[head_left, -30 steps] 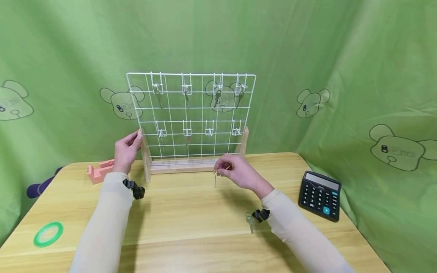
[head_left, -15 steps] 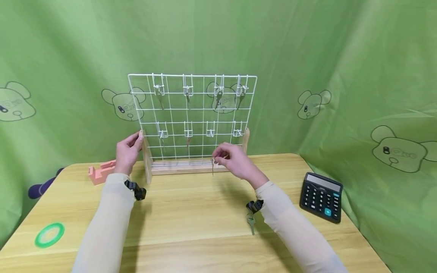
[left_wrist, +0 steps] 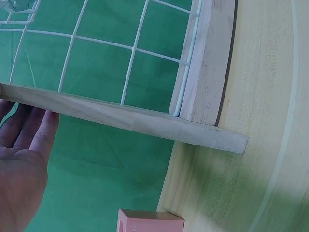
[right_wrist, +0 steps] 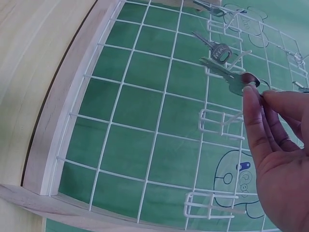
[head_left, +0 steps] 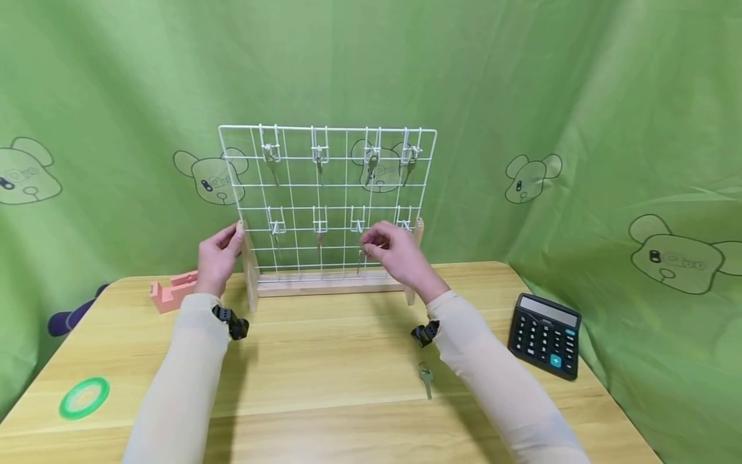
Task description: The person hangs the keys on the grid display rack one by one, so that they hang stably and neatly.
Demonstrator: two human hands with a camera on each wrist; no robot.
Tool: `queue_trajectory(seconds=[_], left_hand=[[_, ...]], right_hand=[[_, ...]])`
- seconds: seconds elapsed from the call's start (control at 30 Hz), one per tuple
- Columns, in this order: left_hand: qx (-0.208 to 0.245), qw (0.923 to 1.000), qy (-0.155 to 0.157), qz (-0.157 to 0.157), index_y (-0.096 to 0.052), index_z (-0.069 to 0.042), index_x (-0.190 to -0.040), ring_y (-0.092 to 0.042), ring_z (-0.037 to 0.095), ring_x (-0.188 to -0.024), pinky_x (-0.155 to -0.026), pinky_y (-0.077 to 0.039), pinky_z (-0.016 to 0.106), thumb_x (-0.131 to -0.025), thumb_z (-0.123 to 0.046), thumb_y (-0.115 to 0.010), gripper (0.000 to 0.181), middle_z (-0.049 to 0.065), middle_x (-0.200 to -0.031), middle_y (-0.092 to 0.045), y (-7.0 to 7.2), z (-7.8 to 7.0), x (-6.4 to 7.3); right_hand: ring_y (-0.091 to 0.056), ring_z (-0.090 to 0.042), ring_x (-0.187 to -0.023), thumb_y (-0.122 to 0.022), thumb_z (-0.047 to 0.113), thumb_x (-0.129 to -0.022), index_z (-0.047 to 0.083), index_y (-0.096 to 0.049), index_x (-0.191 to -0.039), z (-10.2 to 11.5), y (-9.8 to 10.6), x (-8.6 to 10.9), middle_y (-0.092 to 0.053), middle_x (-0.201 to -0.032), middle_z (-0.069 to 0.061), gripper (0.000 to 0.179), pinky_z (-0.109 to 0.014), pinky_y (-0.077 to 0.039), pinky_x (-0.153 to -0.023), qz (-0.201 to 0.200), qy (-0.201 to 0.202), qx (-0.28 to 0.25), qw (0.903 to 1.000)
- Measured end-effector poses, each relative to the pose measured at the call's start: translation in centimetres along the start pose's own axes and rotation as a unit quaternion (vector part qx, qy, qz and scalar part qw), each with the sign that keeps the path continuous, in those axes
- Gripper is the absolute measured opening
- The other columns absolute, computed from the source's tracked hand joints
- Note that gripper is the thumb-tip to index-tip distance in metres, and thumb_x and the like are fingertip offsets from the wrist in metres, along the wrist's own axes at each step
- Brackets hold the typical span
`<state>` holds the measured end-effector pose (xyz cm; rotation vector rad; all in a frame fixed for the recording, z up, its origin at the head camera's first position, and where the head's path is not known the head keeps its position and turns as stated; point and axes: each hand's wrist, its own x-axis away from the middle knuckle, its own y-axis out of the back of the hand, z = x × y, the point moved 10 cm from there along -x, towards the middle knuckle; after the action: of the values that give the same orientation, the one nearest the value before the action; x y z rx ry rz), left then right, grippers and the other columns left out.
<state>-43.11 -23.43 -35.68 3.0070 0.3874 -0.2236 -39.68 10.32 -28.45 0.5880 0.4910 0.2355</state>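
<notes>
A white wire grid rack stands in a wooden frame (head_left: 324,290) at the back of the table. My left hand (head_left: 217,261) grips the top of its left wooden post (left_wrist: 120,118) between thumb and fingers. In the right wrist view, my right hand (right_wrist: 285,140) pinches a key (right_wrist: 227,77) by the small ring at its head. The key's blade hangs down in the head view, just below a lower-row hook (head_left: 357,225) that bears no key. Keys hang from the upper-row hooks, such as one key (head_left: 271,166), and from the two left lower hooks.
Another key (head_left: 426,380) lies on the table below the right forearm. A black calculator (head_left: 545,335) lies at the right, a pink tape dispenser (head_left: 171,295) behind the left wrist, and a green ring-shaped roll (head_left: 66,403) at the left. Green curtain surrounds the table.
My right hand has risen with the key, from near the frame's base up to just under the lower hooks. The left hand stays on the post.
</notes>
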Motion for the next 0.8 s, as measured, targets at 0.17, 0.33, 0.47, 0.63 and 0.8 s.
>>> queue_trajectory(seconds=[0.17,0.33,0.47,0.63,0.8], left_hand=[[-0.010,0.9999,0.003,0.000,-0.047,-0.008,-0.144,-0.051,0.029,-0.127,-0.102,-0.046,0.029,-0.100,-0.032,-0.058,0.051,0.017,-0.143,-0.050,-0.1,0.2,-0.1],[-0.010,0.9999,0.003,0.001,-0.047,-0.008,-0.144,-0.051,0.029,-0.126,-0.102,-0.047,0.029,-0.100,-0.032,-0.058,0.051,0.017,-0.143,-0.050,-0.1,0.2,-0.1],[-0.001,1.0000,-0.001,0.001,-0.047,-0.007,-0.144,-0.051,0.030,-0.127,-0.101,-0.047,0.029,-0.100,-0.030,-0.058,0.051,0.018,-0.143,-0.050,0.0,0.1,-0.1],[0.005,1.0000,-0.002,0.003,-0.047,-0.007,-0.144,-0.050,0.030,-0.128,-0.102,-0.046,0.029,-0.100,-0.030,-0.058,0.051,0.018,-0.143,-0.049,0.1,0.0,-0.2],[0.005,1.0000,-0.003,0.002,-0.047,-0.007,-0.144,-0.051,0.029,-0.127,-0.102,-0.046,0.029,-0.100,-0.029,-0.058,0.050,0.018,-0.143,-0.050,0.0,0.0,-0.2]], right_hand=[[-0.063,-0.024,-0.084,-0.066,-0.001,-0.091,0.005,-0.067,-0.102,-0.3,0.3,-0.6,-0.062,-0.094,-0.005,0.012,-0.031,-0.058,-0.074,-0.019,-0.002,-0.019,0.9997],[-0.062,-0.022,-0.084,-0.065,-0.001,-0.092,0.002,-0.066,-0.105,-0.6,0.6,-1.1,-0.062,-0.095,-0.006,0.013,-0.031,-0.058,-0.075,-0.038,-0.009,-0.032,0.9987],[-0.063,-0.022,-0.084,-0.065,-0.002,-0.092,0.002,-0.066,-0.105,-1.1,0.8,-1.4,-0.063,-0.097,-0.007,0.014,-0.030,-0.057,-0.077,-0.054,-0.019,-0.050,0.9971],[-0.063,-0.021,-0.086,-0.065,-0.002,-0.091,0.003,-0.066,-0.104,-1.6,1.0,-1.6,-0.063,-0.098,-0.007,0.014,-0.029,-0.057,-0.079,-0.076,-0.026,-0.055,0.9953],[-0.063,-0.023,-0.086,-0.064,-0.004,-0.091,0.001,-0.065,-0.104,-1.8,0.9,-1.7,-0.062,-0.098,-0.009,0.014,-0.029,-0.057,-0.079,-0.085,-0.027,-0.066,0.9938]])
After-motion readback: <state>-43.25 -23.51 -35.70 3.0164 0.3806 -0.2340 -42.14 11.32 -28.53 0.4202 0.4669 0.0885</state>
